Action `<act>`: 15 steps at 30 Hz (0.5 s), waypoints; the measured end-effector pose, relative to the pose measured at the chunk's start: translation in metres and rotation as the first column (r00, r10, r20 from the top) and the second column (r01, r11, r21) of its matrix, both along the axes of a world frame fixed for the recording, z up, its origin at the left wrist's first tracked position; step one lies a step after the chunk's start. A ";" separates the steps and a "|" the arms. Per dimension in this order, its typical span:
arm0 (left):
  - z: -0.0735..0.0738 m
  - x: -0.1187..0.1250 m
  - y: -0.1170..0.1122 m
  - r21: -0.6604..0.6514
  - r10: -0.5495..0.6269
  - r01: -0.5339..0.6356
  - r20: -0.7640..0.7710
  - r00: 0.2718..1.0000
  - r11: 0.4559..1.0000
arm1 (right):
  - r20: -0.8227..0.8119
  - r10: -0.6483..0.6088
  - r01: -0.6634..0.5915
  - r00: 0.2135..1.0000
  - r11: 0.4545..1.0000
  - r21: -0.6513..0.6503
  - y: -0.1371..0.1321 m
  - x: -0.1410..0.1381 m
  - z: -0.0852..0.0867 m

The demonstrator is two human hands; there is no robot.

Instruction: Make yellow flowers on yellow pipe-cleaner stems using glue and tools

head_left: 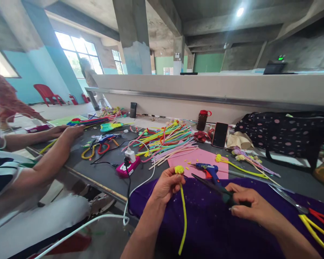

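My left hand (167, 185) is closed around the upper end of a yellow pipe cleaner (184, 216), which has a small yellow pompom-like head (179, 169) above my fingers and a stem hanging down over a purple cloth (205, 223). My right hand (245, 207) grips the dark handles of scissors (210, 185), whose blades point left toward the yellow head. A blue glue gun (208, 169) lies on a pink sheet (202, 160) just behind the scissors.
A heap of coloured pipe cleaners (167, 140), a pink power strip (128, 166) with cables, a phone (220, 135), a bottle (202, 119) and a dotted black bag (283, 133) lie on the grey table. Another person's arms (43, 158) reach in from the left. Red and yellow stems (317, 225) sit at right.
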State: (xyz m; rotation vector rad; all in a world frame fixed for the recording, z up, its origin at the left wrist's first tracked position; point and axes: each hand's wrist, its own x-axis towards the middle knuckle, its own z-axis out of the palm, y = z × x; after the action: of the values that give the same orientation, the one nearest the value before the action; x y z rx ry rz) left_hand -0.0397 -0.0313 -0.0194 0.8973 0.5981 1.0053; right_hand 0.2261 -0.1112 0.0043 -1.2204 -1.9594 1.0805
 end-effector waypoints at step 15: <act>0.022 0.044 -0.013 0.016 -0.166 0.165 0.128 0.978 0.986 | -0.487 -0.278 0.168 0.828 0.952 -0.257 0.001 -0.044 -0.023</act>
State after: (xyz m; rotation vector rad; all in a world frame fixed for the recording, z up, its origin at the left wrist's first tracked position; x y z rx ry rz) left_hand 0.0042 -0.0442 0.0028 0.8650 0.4047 0.9069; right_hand 0.1820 -0.1104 -0.0186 -1.0812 -1.2839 1.3430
